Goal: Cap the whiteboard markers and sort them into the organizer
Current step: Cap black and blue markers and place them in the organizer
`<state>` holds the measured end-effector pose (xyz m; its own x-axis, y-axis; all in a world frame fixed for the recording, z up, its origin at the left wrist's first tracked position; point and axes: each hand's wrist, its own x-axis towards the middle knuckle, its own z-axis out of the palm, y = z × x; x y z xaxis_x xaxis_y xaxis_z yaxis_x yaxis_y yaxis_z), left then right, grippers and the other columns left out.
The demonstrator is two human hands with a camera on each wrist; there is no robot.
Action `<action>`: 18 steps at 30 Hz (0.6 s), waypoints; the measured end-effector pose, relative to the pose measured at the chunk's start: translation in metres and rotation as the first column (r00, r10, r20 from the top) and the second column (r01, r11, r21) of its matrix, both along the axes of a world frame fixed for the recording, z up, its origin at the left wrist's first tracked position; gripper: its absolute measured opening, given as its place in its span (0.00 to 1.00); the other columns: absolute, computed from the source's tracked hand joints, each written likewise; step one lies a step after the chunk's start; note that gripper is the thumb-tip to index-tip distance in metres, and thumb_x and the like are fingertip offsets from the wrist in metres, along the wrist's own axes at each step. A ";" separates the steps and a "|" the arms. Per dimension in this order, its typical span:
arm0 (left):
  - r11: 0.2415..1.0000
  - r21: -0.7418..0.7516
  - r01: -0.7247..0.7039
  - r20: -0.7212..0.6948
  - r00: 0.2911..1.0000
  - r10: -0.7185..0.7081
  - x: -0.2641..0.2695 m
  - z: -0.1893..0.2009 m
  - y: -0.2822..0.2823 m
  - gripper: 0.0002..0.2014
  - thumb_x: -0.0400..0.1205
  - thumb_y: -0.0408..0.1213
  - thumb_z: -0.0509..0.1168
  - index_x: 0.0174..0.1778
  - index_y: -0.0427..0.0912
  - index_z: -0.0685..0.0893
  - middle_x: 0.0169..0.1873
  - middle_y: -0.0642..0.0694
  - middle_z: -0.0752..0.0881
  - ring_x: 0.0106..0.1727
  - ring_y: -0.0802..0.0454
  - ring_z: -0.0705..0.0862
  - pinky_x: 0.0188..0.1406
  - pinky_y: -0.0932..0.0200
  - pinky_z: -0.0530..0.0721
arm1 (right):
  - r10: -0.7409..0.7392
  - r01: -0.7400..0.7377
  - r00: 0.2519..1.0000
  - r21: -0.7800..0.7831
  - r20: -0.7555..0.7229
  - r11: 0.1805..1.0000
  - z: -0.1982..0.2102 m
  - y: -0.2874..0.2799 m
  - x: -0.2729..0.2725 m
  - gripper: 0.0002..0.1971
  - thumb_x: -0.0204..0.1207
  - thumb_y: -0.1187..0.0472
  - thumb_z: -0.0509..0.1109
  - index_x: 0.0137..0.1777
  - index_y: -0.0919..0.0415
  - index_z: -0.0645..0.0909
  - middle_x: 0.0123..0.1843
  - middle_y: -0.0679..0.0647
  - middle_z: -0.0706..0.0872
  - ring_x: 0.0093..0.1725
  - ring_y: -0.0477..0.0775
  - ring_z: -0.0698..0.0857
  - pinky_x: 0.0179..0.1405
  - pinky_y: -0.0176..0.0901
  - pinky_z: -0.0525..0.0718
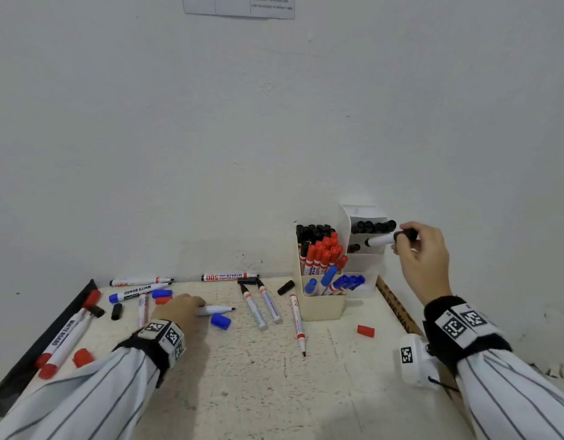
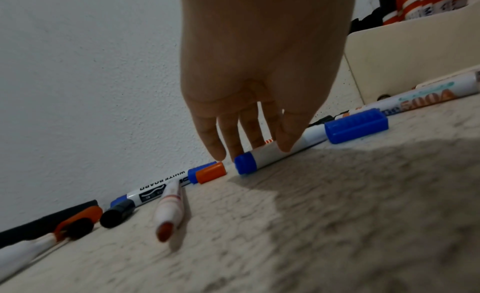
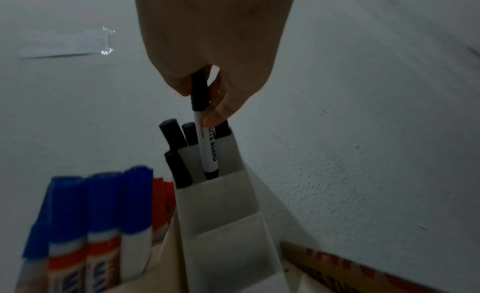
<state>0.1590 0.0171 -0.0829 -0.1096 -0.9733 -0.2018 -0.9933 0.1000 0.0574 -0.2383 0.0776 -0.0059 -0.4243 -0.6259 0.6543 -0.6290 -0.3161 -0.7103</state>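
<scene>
My right hand (image 1: pixel 404 236) pinches a black-capped whiteboard marker (image 1: pixel 380 240) by its cap end. The marker's lower end dips into the white organizer (image 1: pixel 363 265), in a compartment with other black markers. In the right wrist view the right hand (image 3: pixel 205 104) holds that marker (image 3: pixel 207 151) above the organizer's wall (image 3: pixel 228 205). My left hand (image 1: pixel 194 308) lies low on the table, fingertips pinching an uncapped blue-ended marker (image 1: pixel 215 310). In the left wrist view the left hand (image 2: pixel 259 147) has its thumb in front of this marker (image 2: pixel 272 153) and its fingers behind. A loose blue cap (image 1: pixel 221 321) (image 2: pixel 357 126) lies beside it.
A beige organizer (image 1: pixel 322 308) holds black, red and blue markers in separate sections. Several loose markers (image 1: pixel 298 322) and caps lie around, among them a red cap (image 1: pixel 365 330) and a black cap (image 1: pixel 286 287). A black tray edge (image 1: pixel 36 350) borders the left, with the wall close behind.
</scene>
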 end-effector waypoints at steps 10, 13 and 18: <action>0.990 -0.035 -0.138 -0.068 0.988 0.136 0.006 -0.001 0.002 0.17 0.83 0.31 0.55 0.67 0.48 0.76 0.65 0.47 0.78 0.64 0.50 0.79 0.60 0.58 0.77 | 0.019 -0.015 1.000 0.138 -0.023 0.990 -0.027 -0.025 0.027 0.11 0.73 0.70 0.72 0.55 0.69 0.80 0.47 0.52 0.82 0.45 0.49 0.81 0.38 0.18 0.74; 0.984 -0.043 -0.175 -0.107 0.980 0.169 0.006 0.001 0.006 0.14 0.84 0.37 0.56 0.65 0.48 0.77 0.59 0.49 0.81 0.59 0.52 0.79 0.61 0.56 0.75 | 0.003 -0.003 1.000 0.207 0.001 0.978 -0.027 -0.030 0.032 0.11 0.75 0.69 0.70 0.56 0.70 0.80 0.49 0.57 0.84 0.47 0.49 0.80 0.45 0.32 0.74; 0.965 -0.058 -0.257 -0.190 0.951 0.243 0.012 0.001 0.010 0.13 0.83 0.42 0.60 0.62 0.49 0.78 0.52 0.50 0.82 0.48 0.54 0.76 0.60 0.53 0.79 | 0.016 -0.012 1.000 0.282 -0.014 0.959 -0.029 -0.037 0.032 0.14 0.76 0.70 0.67 0.61 0.69 0.80 0.57 0.63 0.86 0.54 0.56 0.83 0.50 0.33 0.72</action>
